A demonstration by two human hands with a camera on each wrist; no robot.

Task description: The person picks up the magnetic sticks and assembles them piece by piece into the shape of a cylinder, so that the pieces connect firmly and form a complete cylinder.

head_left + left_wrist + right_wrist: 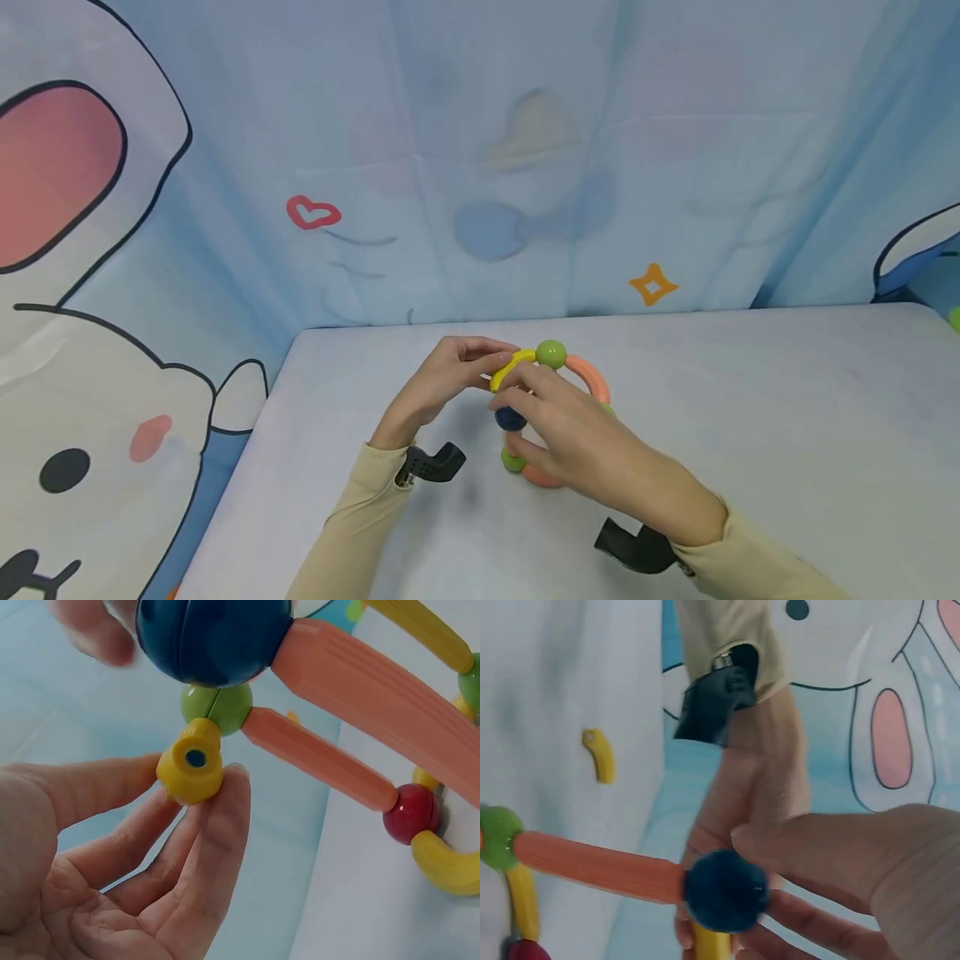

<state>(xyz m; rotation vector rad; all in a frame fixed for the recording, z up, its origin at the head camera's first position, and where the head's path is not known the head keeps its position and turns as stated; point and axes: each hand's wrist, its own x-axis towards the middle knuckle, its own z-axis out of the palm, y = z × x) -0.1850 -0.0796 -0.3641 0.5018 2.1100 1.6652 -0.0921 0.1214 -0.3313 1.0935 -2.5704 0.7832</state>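
Note:
My left hand (442, 379) pinches a yellow curved stick (189, 761) between thumb and fingertips; its free end has a round hole facing the left wrist camera. The stick's other end meets a green ball (551, 353), which joins a salmon curved stick (588, 377). My right hand (573, 425) holds a dark blue ball (726, 891), thumb at one side and fingers behind. From this ball runs another salmon stick (600, 866) to a second green ball (501, 838). Sticks and balls form a toy frame above the white table, partly hidden by the right hand in the head view.
A loose yellow curved stick (600, 756) lies on the white table (750, 433). A red ball (411, 814) and more yellow sticks belong to the frame's lower part. Behind the table hangs a blue printed curtain (450, 125). Black straps (435, 463) sit at both wrists.

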